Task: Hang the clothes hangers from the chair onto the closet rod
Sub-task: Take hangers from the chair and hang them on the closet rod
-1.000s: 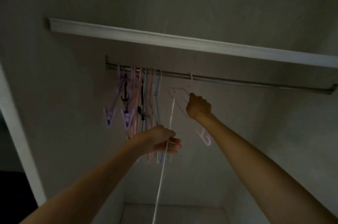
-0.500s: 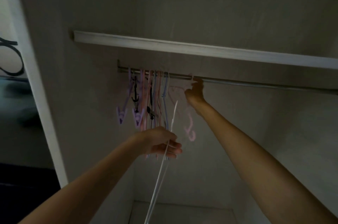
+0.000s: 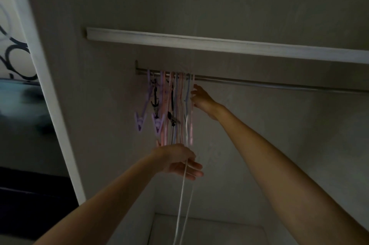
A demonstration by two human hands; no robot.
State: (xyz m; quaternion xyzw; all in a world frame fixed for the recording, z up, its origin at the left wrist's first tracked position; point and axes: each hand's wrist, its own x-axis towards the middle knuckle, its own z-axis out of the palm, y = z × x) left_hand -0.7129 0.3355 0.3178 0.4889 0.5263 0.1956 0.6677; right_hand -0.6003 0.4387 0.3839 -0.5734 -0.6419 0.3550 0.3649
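- Right hand (image 3: 201,99), fingers spread, touches the bunched hangers (image 3: 175,105) on the closet rod (image 3: 259,83), probably crowding them together to free space.
- Below it, left hand (image 3: 179,161) grips white hangers (image 3: 182,204), kept low, awaiting hanging.

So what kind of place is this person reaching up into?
Most likely a bedroom closet, dimly lit. A metal rod runs under a white shelf, a bunch of plastic hangers hangs at its left end, and the left hand holds a white hanger.
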